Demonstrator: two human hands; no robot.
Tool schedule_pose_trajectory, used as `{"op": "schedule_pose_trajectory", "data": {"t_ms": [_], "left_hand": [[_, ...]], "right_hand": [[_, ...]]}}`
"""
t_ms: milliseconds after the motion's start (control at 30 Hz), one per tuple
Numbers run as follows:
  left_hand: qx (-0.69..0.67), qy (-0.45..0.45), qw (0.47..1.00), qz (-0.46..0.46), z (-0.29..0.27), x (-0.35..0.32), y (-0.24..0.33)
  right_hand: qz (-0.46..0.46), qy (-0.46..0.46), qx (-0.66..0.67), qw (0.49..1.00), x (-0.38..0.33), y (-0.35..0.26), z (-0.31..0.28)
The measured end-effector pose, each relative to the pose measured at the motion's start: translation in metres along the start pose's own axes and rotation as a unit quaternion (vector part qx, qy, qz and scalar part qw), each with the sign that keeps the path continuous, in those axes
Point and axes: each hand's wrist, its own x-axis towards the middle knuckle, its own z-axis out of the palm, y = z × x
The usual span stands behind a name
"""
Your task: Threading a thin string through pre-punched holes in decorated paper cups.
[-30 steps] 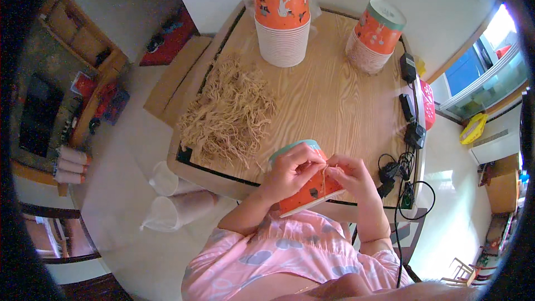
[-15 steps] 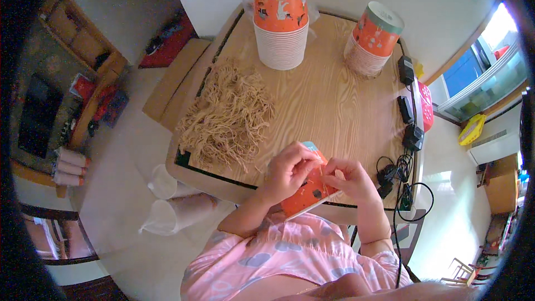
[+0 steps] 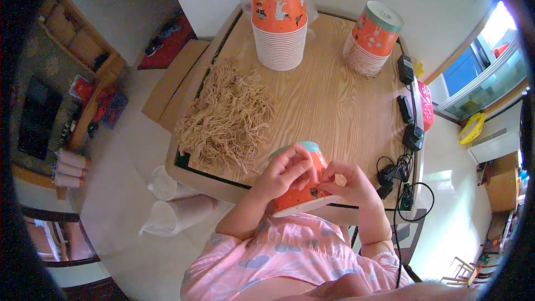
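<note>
At the near table edge, close to my body, an orange paper bucket (image 3: 297, 199) with a teal band and white rim lies tilted, rim toward me. Over its side my left hand (image 3: 287, 173) is closed, fingertips pinched together. My right hand (image 3: 348, 184) faces it from the other side, also pinching, its fingertips against the bucket's wall. What the fingertips hold is too small to make out. To the left, a tangled heap of tan cord (image 3: 228, 117) covers part of the wooden table (image 3: 317, 100).
Behind stand a tall stack of upside-down paper buckets (image 3: 280, 22) and a shorter stack (image 3: 373, 39). Black power adapters (image 3: 413, 136) and a coiled cable (image 3: 404, 173) line the right edge. Bagged bucket stacks (image 3: 178, 214) lie on the floor at left.
The bucket has turned a little, showing more of its teal base and a wider white rim. Both hands have shifted slightly and stay pinched at its side.
</note>
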Motion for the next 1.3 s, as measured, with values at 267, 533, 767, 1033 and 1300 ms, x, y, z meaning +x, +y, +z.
{"op": "schedule_pose_trajectory", "data": {"t_ms": [267, 533, 767, 1033, 1300], "left_hand": [[0.556, -0.010, 0.816, 0.161, 0.013, -0.003, 0.008], [0.552, 0.025, 0.816, 0.171, 0.019, -0.003, 0.008], [0.552, 0.037, 0.804, 0.216, 0.020, -0.001, 0.002], [0.554, 0.054, 0.796, 0.237, 0.017, -0.001, 0.002], [0.558, 0.065, 0.795, 0.227, 0.019, -0.001, 0.001]], "right_hand": [[-0.001, 0.014, 0.032, 0.999, -0.003, 0.001, -0.003], [-0.016, -0.002, -0.027, 0.999, -0.001, 0.004, -0.004], [-0.014, -0.019, 0.000, 1.000, 0.000, 0.002, 0.001], [0.035, 0.013, 0.059, 0.998, -0.001, 0.007, 0.003], [0.022, -0.005, 0.025, 0.999, 0.002, 0.007, 0.001]]}}
